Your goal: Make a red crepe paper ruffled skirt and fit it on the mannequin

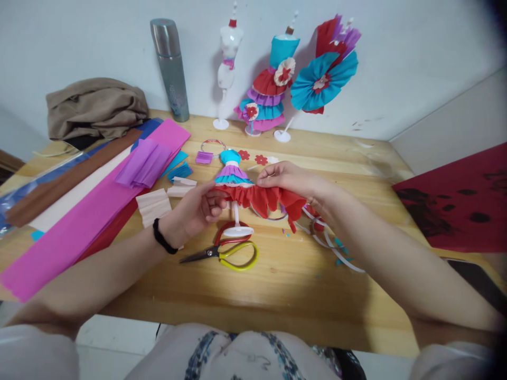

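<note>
A strip of ruffled red crepe paper (273,198) stretches between my two hands, across the skirt of a small dress-form mannequin (231,168). The mannequin wears a blue top with purple and blue paper ruffles; its white round base (238,231) shows below. My left hand (200,208) is closed on the strip's left end beside the skirt. Thumb and fingers of my right hand (287,178) pinch the strip's upper edge just right of the skirt, and its free end hangs down. Scissors (219,254) with red and yellow handles lie in front of the base.
Crepe paper sheets (95,211) and a brown cloth (97,108) lie at left. A thermos (171,71), a bare mannequin (229,58), and two dressed mannequins (273,84) (327,79) stand along the wall. White ribbon (332,243) and a red sheet (455,200) are at right.
</note>
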`<control>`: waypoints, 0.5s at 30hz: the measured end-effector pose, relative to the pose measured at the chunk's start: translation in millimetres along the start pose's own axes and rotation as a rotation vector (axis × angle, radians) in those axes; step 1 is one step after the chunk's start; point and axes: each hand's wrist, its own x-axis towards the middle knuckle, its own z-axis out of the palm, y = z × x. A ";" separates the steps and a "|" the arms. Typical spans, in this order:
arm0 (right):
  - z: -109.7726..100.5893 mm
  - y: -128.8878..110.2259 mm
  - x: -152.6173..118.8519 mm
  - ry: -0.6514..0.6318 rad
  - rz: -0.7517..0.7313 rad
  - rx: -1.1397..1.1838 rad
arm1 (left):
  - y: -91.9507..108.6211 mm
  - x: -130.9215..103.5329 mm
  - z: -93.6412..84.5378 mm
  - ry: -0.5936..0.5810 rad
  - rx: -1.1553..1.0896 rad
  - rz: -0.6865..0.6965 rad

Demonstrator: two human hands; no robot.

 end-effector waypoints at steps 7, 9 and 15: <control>-1.1 -3.9 2.6 0.015 0.061 0.136 | -5.0 -1.0 -4.4 0.068 0.042 0.017; -2.2 -4.9 4.0 0.016 0.077 0.157 | -5.3 -2.4 -2.7 0.068 0.006 0.040; -5.9 -7.2 13.2 0.002 0.107 0.201 | -8.1 -2.7 0.9 0.010 -0.065 0.106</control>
